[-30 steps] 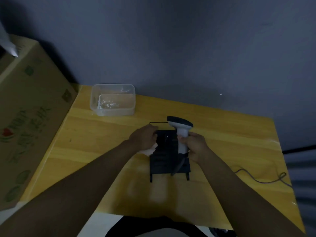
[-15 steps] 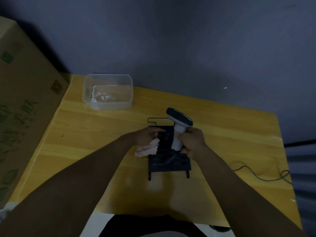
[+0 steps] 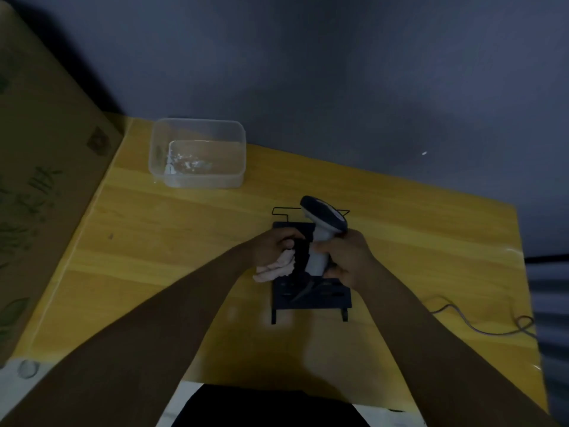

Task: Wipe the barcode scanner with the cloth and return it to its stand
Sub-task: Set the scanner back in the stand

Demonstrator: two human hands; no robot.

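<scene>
Head view, dim light. Right hand (image 3: 348,260) wrapped around the pale handle of the barcode scanner (image 3: 321,232), fingers (image 3: 321,248) curled tight on the grip, dark head of the scanner tilted up and away beyond the knuckles. Left hand (image 3: 274,246) just beside it, fingers closed on a bunched pale cloth (image 3: 274,269) that hangs out below the palm, touching or nearly touching the scanner handle; contact hard to tell. Directly under both sets of fingers, the dark stand (image 3: 311,298), flat on the yellow wooden bench (image 3: 172,241), its thin wire frame showing beyond the scanner head. Scanner held above the stand, not seated in it. Grey cable (image 3: 480,329) trailing along the bench off to the right of the right hand. Clear plastic container (image 3: 197,152) well beyond the left fingers, near the far bench edge. Cardboard box (image 3: 40,180) far to the left of both hands, against the bench side.
</scene>
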